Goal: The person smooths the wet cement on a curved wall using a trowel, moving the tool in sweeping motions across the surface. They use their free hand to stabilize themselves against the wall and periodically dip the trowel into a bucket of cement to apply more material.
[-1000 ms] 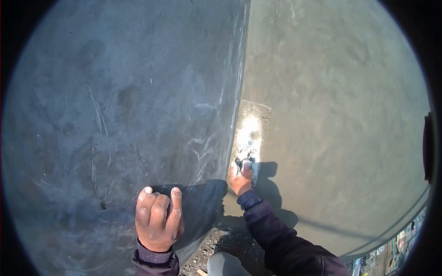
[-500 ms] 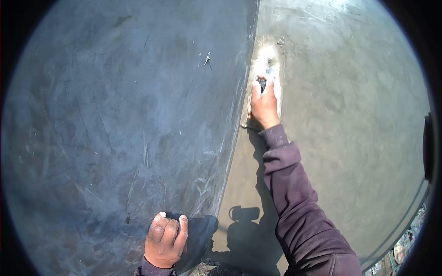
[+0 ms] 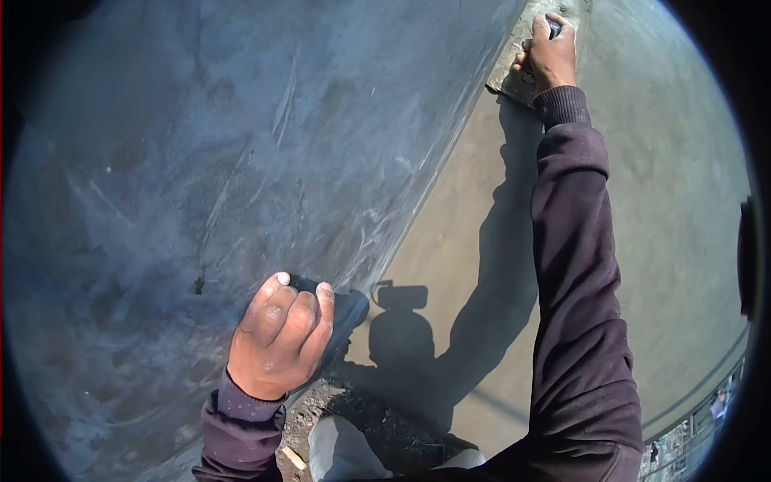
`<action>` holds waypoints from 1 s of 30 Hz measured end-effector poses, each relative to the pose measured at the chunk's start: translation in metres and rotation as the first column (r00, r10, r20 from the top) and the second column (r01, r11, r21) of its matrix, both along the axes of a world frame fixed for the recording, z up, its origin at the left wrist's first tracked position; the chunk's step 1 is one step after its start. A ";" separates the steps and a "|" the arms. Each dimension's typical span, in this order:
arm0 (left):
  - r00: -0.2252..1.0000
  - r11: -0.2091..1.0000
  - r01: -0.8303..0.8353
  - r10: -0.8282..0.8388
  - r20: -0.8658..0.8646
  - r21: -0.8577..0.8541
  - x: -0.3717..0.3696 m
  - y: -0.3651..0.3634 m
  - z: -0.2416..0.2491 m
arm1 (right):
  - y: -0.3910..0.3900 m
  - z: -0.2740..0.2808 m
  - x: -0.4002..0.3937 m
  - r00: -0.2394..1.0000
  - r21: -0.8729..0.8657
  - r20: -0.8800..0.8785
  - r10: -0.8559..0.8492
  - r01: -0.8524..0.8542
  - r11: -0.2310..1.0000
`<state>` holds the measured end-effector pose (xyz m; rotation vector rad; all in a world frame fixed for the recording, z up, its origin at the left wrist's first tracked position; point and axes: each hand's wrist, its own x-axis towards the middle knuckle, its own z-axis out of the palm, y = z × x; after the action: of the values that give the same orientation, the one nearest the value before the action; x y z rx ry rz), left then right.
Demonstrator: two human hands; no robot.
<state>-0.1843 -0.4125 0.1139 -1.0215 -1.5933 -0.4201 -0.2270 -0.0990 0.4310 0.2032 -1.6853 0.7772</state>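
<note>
Right hand [image 3: 552, 50]: closed on trowel [image 3: 514, 68] handle, now at full reach up the corner seam.
Left hand [image 3: 281, 337]: loosely clenched, braced on shaded wall [image 3: 201, 161], unchanged.
Sunlit wall [image 3: 666, 201]: stroke has swept upward; lower seam smoothed.

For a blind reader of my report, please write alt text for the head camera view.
The right hand, arm stretched far forward, presses a trowel onto wet grey cement beside a shaded wall. The left hand rests curled against that wall. Rubble lies below.
</note>
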 end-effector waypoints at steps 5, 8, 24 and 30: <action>0.997 0.999 -0.038 0.040 -0.066 0.028 -0.009 0.006 -0.006 | -0.009 -0.330 -0.011 0.977 -0.086 0.032 -0.211 0.213 0.973; 0.974 0.978 -0.198 0.204 -0.101 0.069 -0.010 0.015 -0.010 | -0.021 -0.490 -0.013 0.953 0.053 -0.011 -0.302 0.302 0.952; 0.855 0.916 -0.397 0.349 -0.382 -0.052 -0.012 0.004 -0.012 | -0.017 -0.360 0.017 0.958 -0.151 0.087 0.272 -0.257 0.954; 0.860 0.855 -0.463 0.370 -0.352 -0.232 -0.031 0.000 -0.012 | 0.011 -0.573 -0.007 0.990 0.159 0.067 -0.126 0.114 0.981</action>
<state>-0.2150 -0.4123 0.1015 -0.8772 -1.5776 0.2876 -0.2338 -0.0879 -0.1420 0.1791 -1.8152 0.5709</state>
